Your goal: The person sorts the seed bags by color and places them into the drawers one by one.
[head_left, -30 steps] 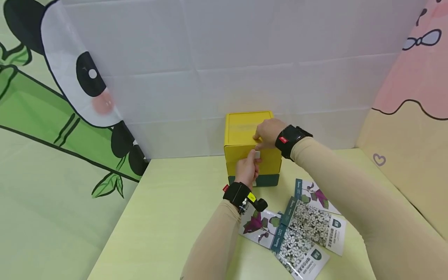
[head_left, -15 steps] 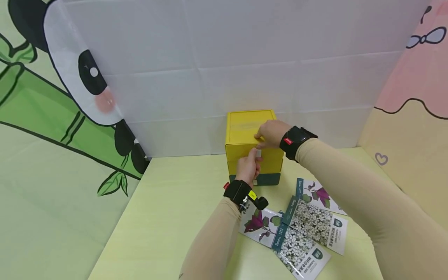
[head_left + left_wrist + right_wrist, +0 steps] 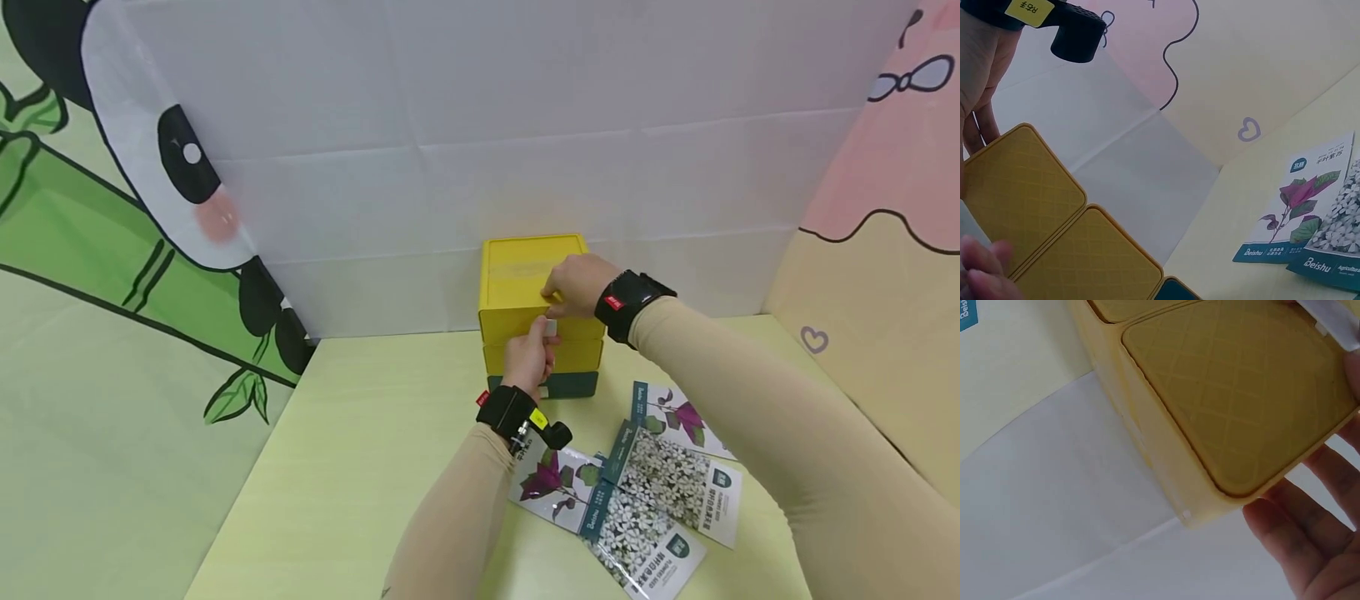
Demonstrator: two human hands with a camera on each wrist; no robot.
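A small storage box [image 3: 517, 275] with yellow drawers [image 3: 1110, 256] and a dark green bottom drawer [image 3: 573, 385] stands against the back wall. Its drawer fronts carry a quilted pattern. My left hand [image 3: 527, 358] is at the top drawer's front, with thumb and fingers pinching a small white tab [image 3: 551, 328]. Over the upper front edge my right hand [image 3: 579, 286] grips the box, fingers [image 3: 1291, 531] on the top and thumb on the front beside the tab. The white tab [image 3: 1332, 322] also shows against the top drawer front in the right wrist view.
Several flower seed packets overlap on the pale yellow table [image 3: 360, 467] under the arms, among them a white-flower packet [image 3: 667, 471] and a purple-flower packet [image 3: 1294, 200]. A white wall sheet [image 3: 375, 208] rises right behind the box.
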